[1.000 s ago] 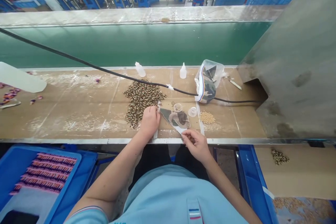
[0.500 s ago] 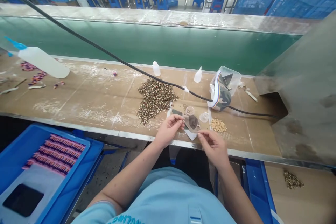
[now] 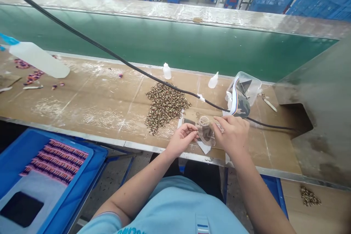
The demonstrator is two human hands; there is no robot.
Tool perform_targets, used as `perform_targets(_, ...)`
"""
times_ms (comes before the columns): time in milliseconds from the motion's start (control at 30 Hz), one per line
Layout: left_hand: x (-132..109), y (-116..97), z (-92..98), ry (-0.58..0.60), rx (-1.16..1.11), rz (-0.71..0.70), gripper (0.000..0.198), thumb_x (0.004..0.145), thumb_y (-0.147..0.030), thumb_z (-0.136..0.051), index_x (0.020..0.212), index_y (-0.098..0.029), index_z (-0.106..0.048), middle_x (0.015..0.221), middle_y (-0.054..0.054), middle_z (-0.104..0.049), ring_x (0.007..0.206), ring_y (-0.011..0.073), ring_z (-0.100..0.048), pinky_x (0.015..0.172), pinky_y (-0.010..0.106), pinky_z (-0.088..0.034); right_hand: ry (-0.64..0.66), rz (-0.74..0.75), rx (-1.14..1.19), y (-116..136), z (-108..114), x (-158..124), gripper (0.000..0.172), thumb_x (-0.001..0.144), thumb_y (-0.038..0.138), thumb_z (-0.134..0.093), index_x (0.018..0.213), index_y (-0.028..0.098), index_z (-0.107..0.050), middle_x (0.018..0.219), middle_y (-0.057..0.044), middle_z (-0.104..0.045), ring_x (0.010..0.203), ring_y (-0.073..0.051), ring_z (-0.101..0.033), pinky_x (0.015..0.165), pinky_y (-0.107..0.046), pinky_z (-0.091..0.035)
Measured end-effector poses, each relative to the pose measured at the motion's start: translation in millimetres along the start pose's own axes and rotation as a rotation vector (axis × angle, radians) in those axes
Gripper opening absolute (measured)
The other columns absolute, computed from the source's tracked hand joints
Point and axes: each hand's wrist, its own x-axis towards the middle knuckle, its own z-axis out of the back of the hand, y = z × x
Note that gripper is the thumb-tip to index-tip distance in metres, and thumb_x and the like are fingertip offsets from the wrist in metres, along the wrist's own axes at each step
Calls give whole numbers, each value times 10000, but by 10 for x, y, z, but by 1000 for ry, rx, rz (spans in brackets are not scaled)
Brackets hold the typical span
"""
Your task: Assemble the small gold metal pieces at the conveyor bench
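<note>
My left hand (image 3: 183, 139) is closed, with thumb and forefinger pinched at the left side of a sheer brown piece of fabric (image 3: 206, 134). Whatever sits between those fingertips is too small to name. Over the right side of the fabric, my right hand (image 3: 233, 134) is also closed, its fingertips pinched beside a small clear round dish (image 3: 203, 120). A thin pale line shows at its fingertips, but I cannot make out what it is. Under the fabric lies a white sheet (image 3: 205, 147). A heap of small gold-and-dark ring-shaped pieces (image 3: 164, 104) lies left of the dish.
Two small white dropper bottles (image 3: 167, 71) (image 3: 213, 80) stand behind. A black cable (image 3: 126, 63) crosses above the bench. At right is a clear box (image 3: 253, 84) with camouflage fabric (image 3: 242, 104). A large bottle (image 3: 41, 60) leans at left; a blue tray (image 3: 90, 155) sits below.
My right hand has moved up and left from the fabric's lower right edge to beside the dish, covering the pale beads. My left hand stays pinched near the fabric. The view has shifted slightly.
</note>
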Motion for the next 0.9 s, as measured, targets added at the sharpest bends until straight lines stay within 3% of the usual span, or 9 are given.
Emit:
perform_targets(167,18,4,8,-4,-48,3,249,682,-291,-744,802,-139,-586,721,-11,-594,648,86,-592,623,212,-490,44,30,53,42,-28,39,177,855,287,-601,712,218,-677,688,1,-641,678,-154,-465,698,-323,-259)
perform_targets(667,57,3,22,-4,-183,1,301,647,-329,-777,779,-145,-578,674,-15,-597,622,88,-583,604,218,-480,44,95,88,104,-101,-1,178,889,267,-542,737,189,-596,805,-20,-678,740,-163,-538,737,-313,-307)
perform_targets(900,72,46,42,8,-161,-17,297,662,-329,-768,779,-145,-567,662,-11,-615,611,89,-589,620,226,-482,5,-30,145,75,-63,-55,210,912,305,-489,760,196,-585,781,-34,-664,745,-170,-556,716,-305,-343)
